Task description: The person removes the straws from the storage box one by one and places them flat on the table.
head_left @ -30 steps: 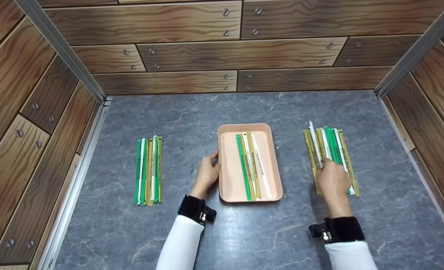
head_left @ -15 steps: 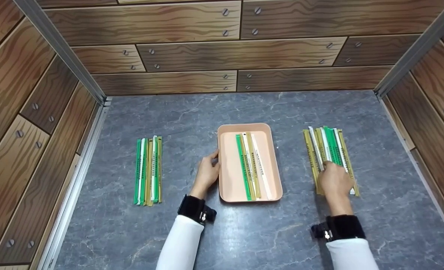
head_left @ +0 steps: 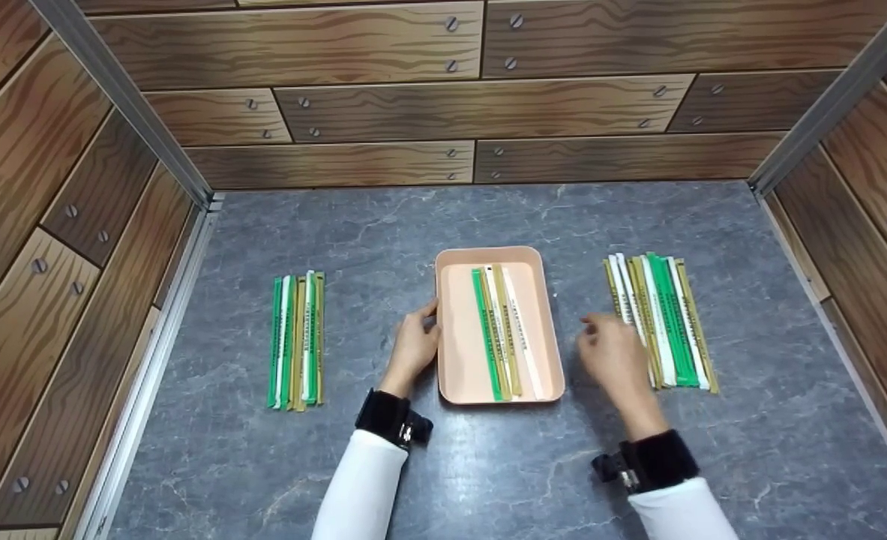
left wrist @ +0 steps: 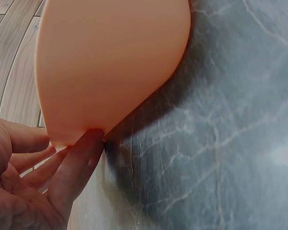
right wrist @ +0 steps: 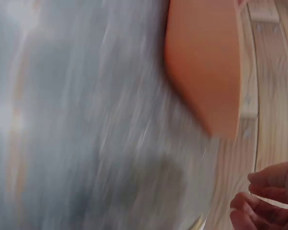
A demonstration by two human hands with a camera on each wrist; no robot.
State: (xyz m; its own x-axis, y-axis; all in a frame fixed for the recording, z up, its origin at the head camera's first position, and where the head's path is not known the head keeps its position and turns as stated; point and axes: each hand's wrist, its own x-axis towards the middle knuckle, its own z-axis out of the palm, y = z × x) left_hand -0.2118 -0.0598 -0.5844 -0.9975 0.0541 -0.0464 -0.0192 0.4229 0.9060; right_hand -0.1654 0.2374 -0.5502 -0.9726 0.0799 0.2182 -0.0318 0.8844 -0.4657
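Note:
My left hand (head_left: 417,345) holds the left side of a shallow peach tray (head_left: 454,375). In the left wrist view, the thumb is at the rim and the fingers lie along the lower edge. Inside the tray lie several long thin printed packets (head_left: 508,330) in green, gold and white, side by side and slightly slanted. My right hand (head_left: 614,352) is between the tray and a right-hand row of similar packets (head_left: 668,322), overlapping that row's left edge. Its fingers are loosely bent with nothing visible between them in the right wrist view (right wrist: 264,201).
Another row of green, white and gold packets (head_left: 297,341) lies to the left of the tray. Everything sits on a grey marbled tabletop (head_left: 368,225), enclosed by wood-patterned panels (head_left: 383,112) at the back and both sides.
The right hand lowered a white packet into the left part of the right row and let go. It has since moved left toward the tray; the left hand has stayed put.

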